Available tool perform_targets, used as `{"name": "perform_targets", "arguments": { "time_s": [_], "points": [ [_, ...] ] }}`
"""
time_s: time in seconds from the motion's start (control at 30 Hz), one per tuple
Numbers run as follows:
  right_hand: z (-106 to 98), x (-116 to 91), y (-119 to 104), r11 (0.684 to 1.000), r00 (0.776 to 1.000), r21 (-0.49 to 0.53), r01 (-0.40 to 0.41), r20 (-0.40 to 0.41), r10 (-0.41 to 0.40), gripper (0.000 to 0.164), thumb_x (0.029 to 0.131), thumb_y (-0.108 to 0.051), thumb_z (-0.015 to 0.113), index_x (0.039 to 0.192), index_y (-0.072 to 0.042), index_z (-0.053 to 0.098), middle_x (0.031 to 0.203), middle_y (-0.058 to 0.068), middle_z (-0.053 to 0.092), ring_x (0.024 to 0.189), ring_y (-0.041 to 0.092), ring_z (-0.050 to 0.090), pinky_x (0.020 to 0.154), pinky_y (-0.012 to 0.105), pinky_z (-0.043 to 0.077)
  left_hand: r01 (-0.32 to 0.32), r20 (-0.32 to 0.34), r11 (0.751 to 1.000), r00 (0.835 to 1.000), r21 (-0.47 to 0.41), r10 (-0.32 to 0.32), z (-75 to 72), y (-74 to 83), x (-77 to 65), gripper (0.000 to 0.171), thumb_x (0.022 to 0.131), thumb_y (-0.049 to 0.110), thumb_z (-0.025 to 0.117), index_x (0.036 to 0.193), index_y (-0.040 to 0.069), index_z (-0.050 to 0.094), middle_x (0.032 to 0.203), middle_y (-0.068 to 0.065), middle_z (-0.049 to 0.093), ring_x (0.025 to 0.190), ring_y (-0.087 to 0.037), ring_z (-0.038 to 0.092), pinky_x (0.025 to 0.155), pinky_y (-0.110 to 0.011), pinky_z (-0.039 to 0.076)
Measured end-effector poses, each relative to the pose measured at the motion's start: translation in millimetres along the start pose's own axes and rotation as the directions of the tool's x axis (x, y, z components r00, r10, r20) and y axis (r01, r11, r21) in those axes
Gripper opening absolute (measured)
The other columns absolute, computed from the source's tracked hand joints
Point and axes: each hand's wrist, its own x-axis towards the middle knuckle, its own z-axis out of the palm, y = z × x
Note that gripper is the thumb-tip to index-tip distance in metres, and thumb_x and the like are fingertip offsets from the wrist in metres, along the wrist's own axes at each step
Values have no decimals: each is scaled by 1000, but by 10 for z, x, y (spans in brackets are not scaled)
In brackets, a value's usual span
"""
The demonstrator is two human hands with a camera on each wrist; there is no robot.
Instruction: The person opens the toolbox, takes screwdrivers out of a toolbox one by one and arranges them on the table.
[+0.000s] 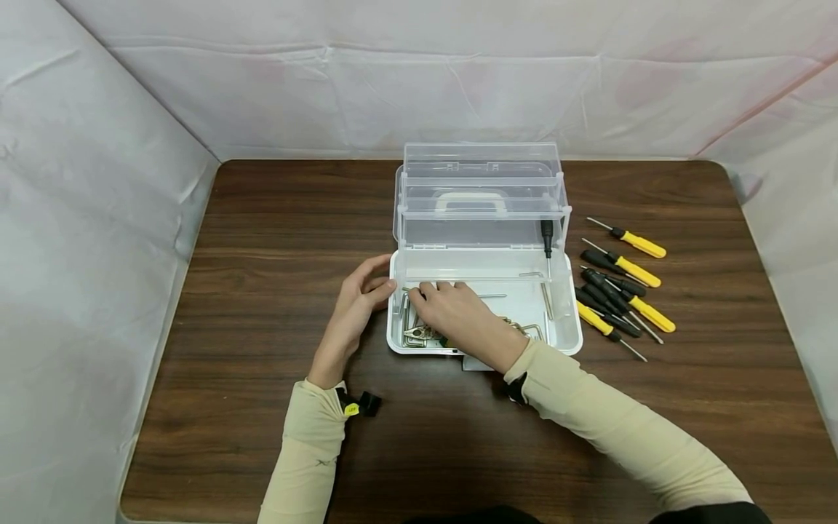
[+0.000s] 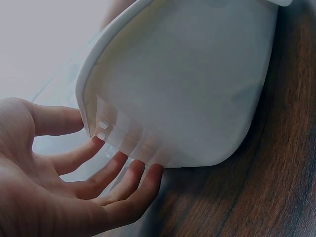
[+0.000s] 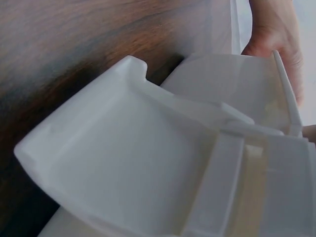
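A white toolbox (image 1: pixel 568 342) with raised clear trays stands open before me. My left hand (image 1: pixel 353 302) touches its left end, thumb at the rim (image 2: pixel 85 89) and several fingertips (image 2: pixel 154 170) against the outer wall. Inside the box is my right hand (image 1: pixel 461 316), fingers bent down over the contents; whether they pinch anything is hidden. A thin metal rod (image 1: pixel 492 296) shows beside its knuckles. Small metal pieces (image 1: pixel 415 335) lie left of it, and L-shaped keys (image 1: pixel 533 331) lie right. A black-handled screwdriver (image 1: pixel 547 236) leans at the box's right side.
Several yellow- and black-handled screwdrivers (image 1: pixel 644 244) lie in a loose group on the wooden table (image 1: pixel 275 255), right of the box. The clear trays (image 1: pixel 481 182) rise at the box's back. White sheeting (image 1: pixel 366 87) hangs behind and at both sides. A white latch (image 3: pixel 123 158) juts from the box front.
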Motion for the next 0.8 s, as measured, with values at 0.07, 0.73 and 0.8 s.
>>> {"name": "perform_targets", "arguments": {
  "time_s": [0.07, 0.73, 0.8],
  "points": [
    [2, -4, 2, 1000, 1000, 4, -1, -1, 1, 34, 89, -2, 75, 118, -7, 58, 102, 8, 68, 82, 27, 69, 60, 39, 57, 1, 0, 1000, 1000, 4, -1, 1, 8, -3, 50, 101, 3, 59, 151, 5, 51, 152, -15, 52, 124, -27, 58, 90, -24, 56],
    [-75, -130, 52, 988, 998, 141, 61, -40, -56, 37, 95, -6, 72, 128, -11, 56, 111, 6, 64, 92, 24, 66, 63, 36, 54, -3, 2, 1000, 1000, 1, 3, 8, -5, -2, 50, 101, 3, 59, 150, 5, 52, 152, -15, 52, 123, -26, 59, 91, -26, 57],
    [-81, -140, 55, 986, 998, 155, 64, -38, -59, 37, 95, -7, 73, 129, -12, 57, 114, 5, 64, 94, 24, 66, 64, 36, 54, -3, 1, 1000, 1000, -2, 3, 8, -6, -2, 50, 101, 3, 59, 150, 5, 52, 151, -15, 53, 122, -25, 59, 91, -26, 57]
  ]
}}
